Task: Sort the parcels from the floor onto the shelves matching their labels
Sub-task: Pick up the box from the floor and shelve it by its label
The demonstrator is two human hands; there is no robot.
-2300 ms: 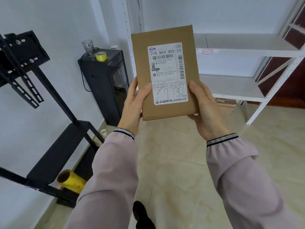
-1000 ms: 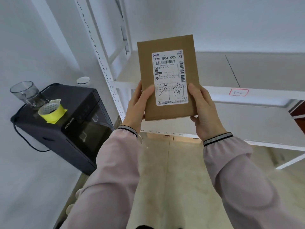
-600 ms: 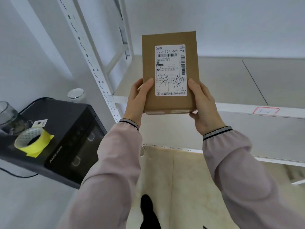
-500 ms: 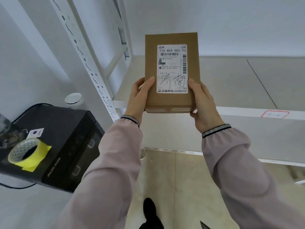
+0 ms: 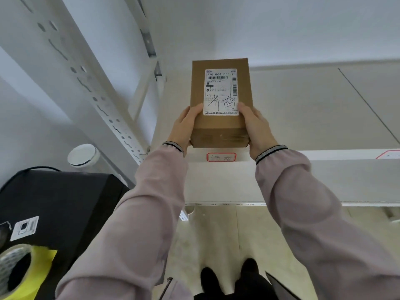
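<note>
I've got the parcel (image 5: 220,100) gripped at its near end, left hand (image 5: 184,126) and right hand (image 5: 257,128) on either side, over the shelf (image 5: 303,109) edge, directly above the red-bordered tag (image 5: 221,157).

white shelf (image 5: 313,118): brown parcel (image 5: 220,98) lying flat near front edge, above red-bordered tag (image 5: 221,157).

A black appliance (image 5: 65,204) fills the lower left. On its top, at the near left corner, lies a roll of yellow tape (image 5: 21,271); a small white sticker (image 5: 25,228) sits just behind the tape. Behind the appliance stands a round white cap (image 5: 82,155).
</note>
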